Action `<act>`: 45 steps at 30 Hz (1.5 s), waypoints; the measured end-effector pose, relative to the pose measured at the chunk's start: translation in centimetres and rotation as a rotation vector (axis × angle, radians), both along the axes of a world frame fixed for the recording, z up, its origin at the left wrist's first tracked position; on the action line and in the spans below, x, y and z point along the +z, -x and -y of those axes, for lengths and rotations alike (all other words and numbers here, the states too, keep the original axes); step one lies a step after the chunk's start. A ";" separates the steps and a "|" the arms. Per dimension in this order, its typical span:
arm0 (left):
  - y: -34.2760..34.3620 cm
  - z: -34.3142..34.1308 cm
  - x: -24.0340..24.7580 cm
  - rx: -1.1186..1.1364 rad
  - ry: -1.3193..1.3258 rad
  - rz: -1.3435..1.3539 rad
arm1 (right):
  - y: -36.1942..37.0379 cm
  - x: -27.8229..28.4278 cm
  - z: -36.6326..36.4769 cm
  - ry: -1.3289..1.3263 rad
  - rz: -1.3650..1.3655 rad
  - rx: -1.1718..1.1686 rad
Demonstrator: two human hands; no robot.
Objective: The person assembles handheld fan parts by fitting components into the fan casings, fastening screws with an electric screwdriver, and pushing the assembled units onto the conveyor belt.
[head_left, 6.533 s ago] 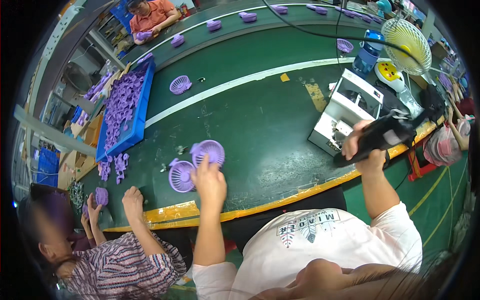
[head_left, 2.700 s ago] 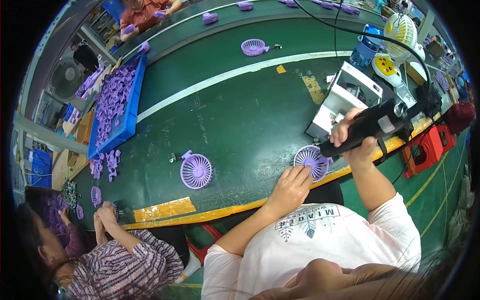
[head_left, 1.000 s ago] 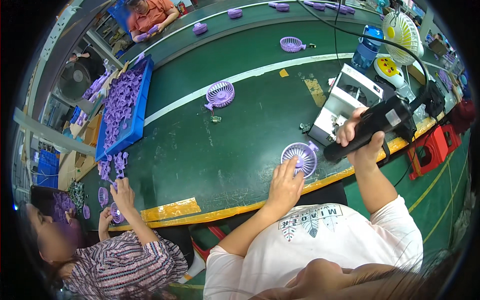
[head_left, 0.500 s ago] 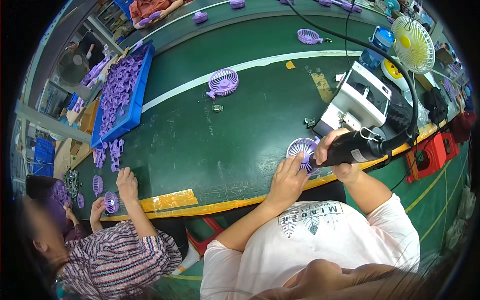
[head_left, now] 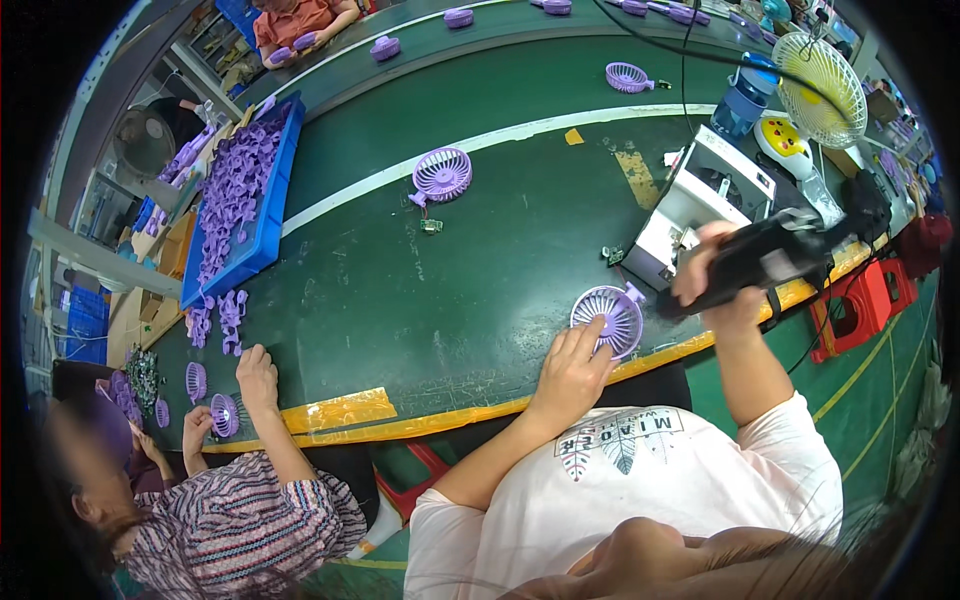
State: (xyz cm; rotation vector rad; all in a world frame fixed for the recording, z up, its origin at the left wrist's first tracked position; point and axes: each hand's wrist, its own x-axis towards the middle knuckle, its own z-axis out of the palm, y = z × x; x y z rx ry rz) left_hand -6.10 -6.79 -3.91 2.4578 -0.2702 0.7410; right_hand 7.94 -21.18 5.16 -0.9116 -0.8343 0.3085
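Note:
A round purple fan housing (head_left: pixel 622 316) with slatted spokes lies on the green bench in front of me. My left hand (head_left: pixel 577 365) grips its near left side, fingers over the rim and onto the spokes. Just to the right, my right hand (head_left: pixel 722 275) is closed around a black electric screwdriver (head_left: pixel 765 262), held above the bench and blurred by motion. The screwdriver's dark front end points down left, apart from the housing. A small green circuit board (head_left: pixel 612 255) lies beyond the housing, close to a white box-shaped machine (head_left: pixel 700 200).
Another fan housing (head_left: pixel 441 175) with a wired board lies mid-bench. A blue tray (head_left: pixel 285 190) of purple parts stands left. A co-worker's hand (head_left: pixel 257 378) works nearby. A white fan (head_left: pixel 818 90) and a blue-topped bottle (head_left: pixel 745 100) stand back right; a red stool (head_left: pixel 865 305) is below.
My right hand has moved the screwdriver right and up, off the fan housing, uncovering its right side. My left hand stays on the housing. Purple parts on the far belt have shifted left.

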 end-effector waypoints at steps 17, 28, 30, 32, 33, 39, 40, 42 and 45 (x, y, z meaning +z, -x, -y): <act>0.3 1.0 -0.3 -0.118 -0.043 0.033 | 0.2 0.7 -0.6 0.002 -0.005 -0.229; 0.0 0.9 -0.4 -0.139 0.005 0.069 | 2.4 -1.1 -3.6 0.109 -0.055 0.037; -0.1 0.8 -0.5 -0.145 0.012 0.071 | 2.5 -1.1 -3.6 0.122 -0.067 0.041; -0.1 0.8 -0.4 -0.153 0.019 0.074 | 2.4 -1.2 -3.8 0.136 -0.078 0.073; -0.1 0.8 -0.3 -0.150 0.025 0.072 | 2.4 -1.4 -3.9 0.157 -0.089 0.103; -0.1 0.9 0.1 -0.148 0.040 0.076 | 2.2 -1.4 -4.1 0.188 -0.055 0.171; 0.0 0.9 0.1 -0.152 0.065 0.080 | 2.3 -1.7 -4.0 0.183 -0.056 0.165; -0.1 0.9 0.2 -0.152 0.056 0.081 | 2.2 -1.9 -3.9 0.164 -0.040 0.166; 0.0 0.8 0.1 -0.147 0.045 0.077 | 2.4 -1.7 -4.1 0.133 -0.131 0.227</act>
